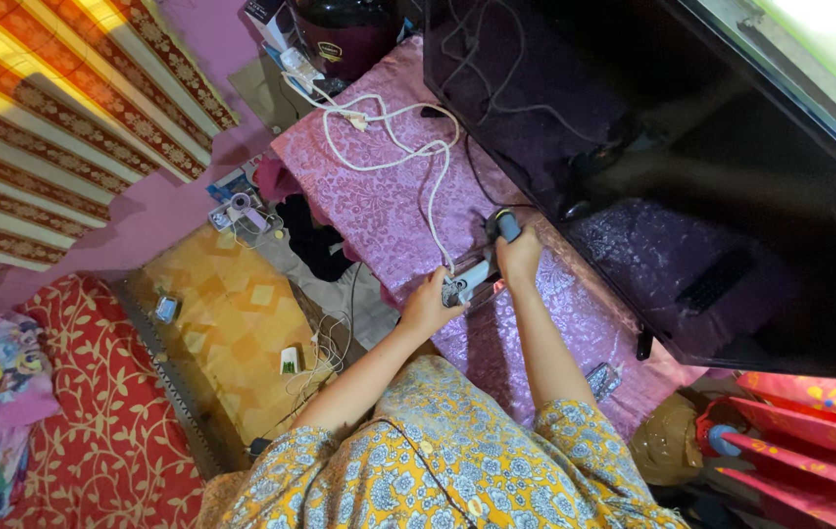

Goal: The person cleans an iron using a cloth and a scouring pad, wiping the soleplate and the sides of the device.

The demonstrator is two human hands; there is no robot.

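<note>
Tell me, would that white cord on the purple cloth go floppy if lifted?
Probably floppy: the white cord lies in loose loops on the purple cloth. It looks thin, so likely light. Its looped end might trail and snag on the dark cables nearby.

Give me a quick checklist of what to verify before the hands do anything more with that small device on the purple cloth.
1. Left hand on the small silver device: ok, touching its near end.
2. Right hand grip on the dark handled tool: ok, fingers closed round it.
3. White cable away from the hands: not ok, it runs down to the device.
4. Black screen apart from the hands: ok.
5. Device's open side: cannot tell.
</note>
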